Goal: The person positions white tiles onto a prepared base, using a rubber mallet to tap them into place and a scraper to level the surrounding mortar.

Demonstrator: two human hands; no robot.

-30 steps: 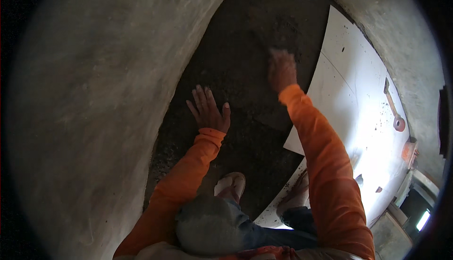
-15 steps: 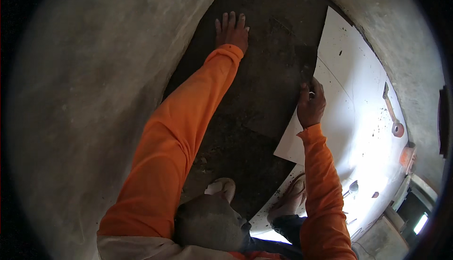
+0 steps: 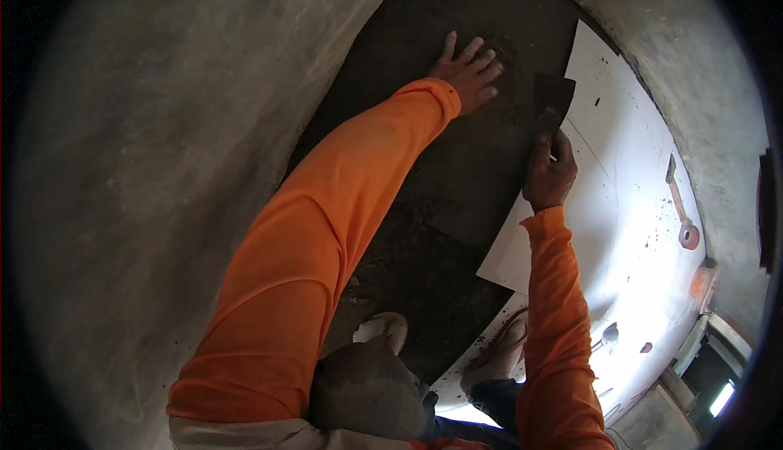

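Observation:
My left hand (image 3: 471, 75) rests on the dark, rough floor (image 3: 457, 172), fingers spread and nothing in its grasp. To its right, my right hand (image 3: 550, 171) is closed around a scraper (image 3: 555, 101). Its dark, wide, flat blade points away from me over the edge between the dark floor and the white tiles (image 3: 603, 164); the fingers hide its grip. Dark crumbs are scattered across the tiles.
Grey walls curve up at the left (image 3: 188, 140) and right. On the tiles lie a long-handled tool (image 3: 678, 201) with a round reddish end and a small trowel-like tool (image 3: 610, 336). An orange container (image 3: 702, 283) stands by the right wall. My feet are below.
My left hand has slid to the right and slightly nearer over the dark floor, its fingers spreading. The scraper has shifted, and its blade now shows broadly in my right hand.

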